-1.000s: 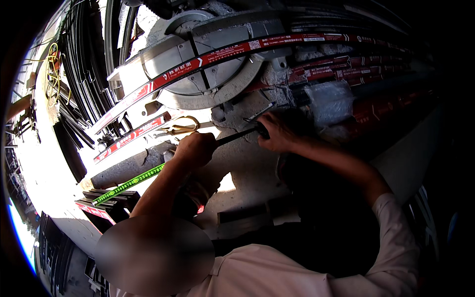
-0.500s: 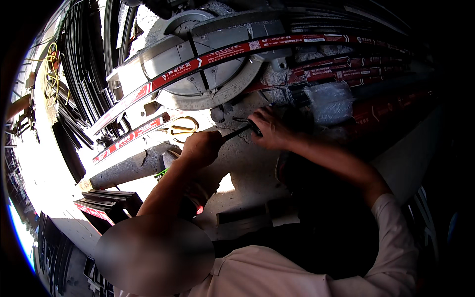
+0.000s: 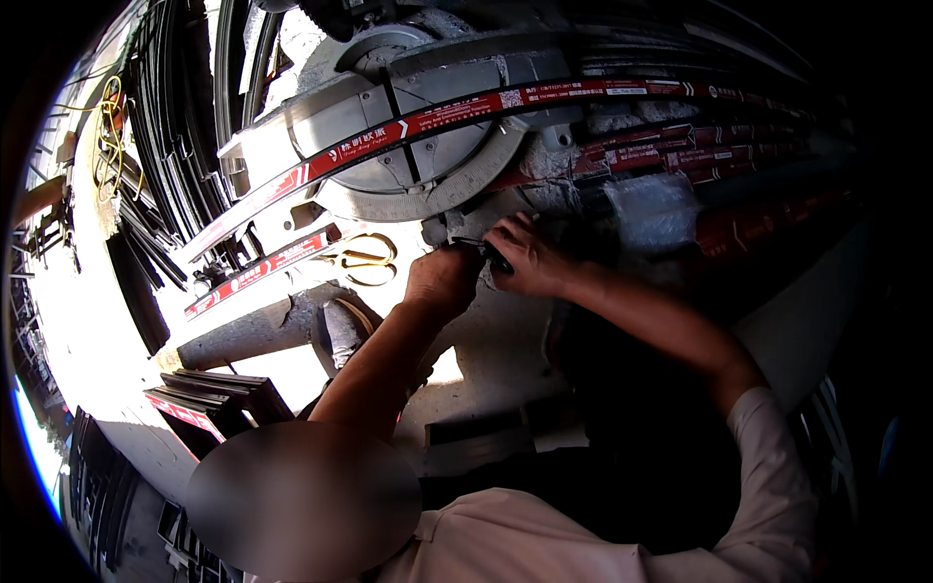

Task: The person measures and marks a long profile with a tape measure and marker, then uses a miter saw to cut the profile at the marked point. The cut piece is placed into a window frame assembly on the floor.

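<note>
a workshop; slotted mitre-saw turntable (image 3: 447, 161); long dark profiles (image 3: 173, 136)

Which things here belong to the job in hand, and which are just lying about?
Likely in the job:
small dark object, in the right hand
left hand, close by

Apparently lying about, untouched:
gold-handled scissors
clear plastic packet
stacked dark profiles

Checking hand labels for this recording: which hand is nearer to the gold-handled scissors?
Left. The left hand is just right of the gold-handled scissors, not touching them; the right hand is farther to their right, past the left hand.
</note>
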Motion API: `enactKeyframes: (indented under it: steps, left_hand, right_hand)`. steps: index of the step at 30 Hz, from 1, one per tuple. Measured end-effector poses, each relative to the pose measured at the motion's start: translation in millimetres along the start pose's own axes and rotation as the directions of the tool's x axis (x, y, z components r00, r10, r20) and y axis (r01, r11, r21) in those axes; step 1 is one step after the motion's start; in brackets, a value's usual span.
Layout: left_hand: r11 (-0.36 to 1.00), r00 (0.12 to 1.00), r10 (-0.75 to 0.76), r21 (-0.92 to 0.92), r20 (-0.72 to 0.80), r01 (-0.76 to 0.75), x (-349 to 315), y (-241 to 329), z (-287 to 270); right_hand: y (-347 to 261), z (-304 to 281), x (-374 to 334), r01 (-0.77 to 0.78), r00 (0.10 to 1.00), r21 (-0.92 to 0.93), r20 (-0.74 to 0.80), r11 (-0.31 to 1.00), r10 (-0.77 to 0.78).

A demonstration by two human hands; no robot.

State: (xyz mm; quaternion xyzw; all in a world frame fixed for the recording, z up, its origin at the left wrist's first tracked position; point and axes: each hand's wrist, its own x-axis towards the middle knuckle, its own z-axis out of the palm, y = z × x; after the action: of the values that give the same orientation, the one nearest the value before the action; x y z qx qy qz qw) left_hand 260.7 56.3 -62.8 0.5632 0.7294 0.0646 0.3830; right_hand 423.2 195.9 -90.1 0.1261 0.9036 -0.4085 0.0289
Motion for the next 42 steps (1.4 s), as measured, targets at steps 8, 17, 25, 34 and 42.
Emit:
enactKeyframes:
  steps: [8, 17, 25, 34, 42]
  left_hand:
    - [0.994, 0.978, -0.104, -0.053, -0.182, 0.096, -25, 0, 0]
    - [0.990, 0.965, 0.143, 0.015, -0.219, -0.144, -55, -27, -28]
    - [0.966, 0.853, 0.254, 0.078, -0.456, -0.246, -67, -65, -78]
    - [0.978, 0.744, 0.115, 0.206, -0.658, 0.031, -83, -131, -166]
    - [0.876, 0.818, -0.170, 0.295, -0.550, 0.381, -94, -200, -197]
  right_hand:
    - [7, -18, 7, -0.059, 0.998, -0.024, -0.010, 0.998, 0.058]
    - [5, -25, 22, -0.172, 0.982, -0.136, 0.049, 0.976, 0.180]
    - [17, -19, 19, -0.193, 0.981, -0.181, -0.052, 0.964, 0.187]
    - [8, -26, 24, -0.158, 0.987, -0.297, -0.073, 0.942, 0.143]
    - [-1, -34, 24, -0.097, 0.987, -0.314, -0.153, 0.944, 0.051]
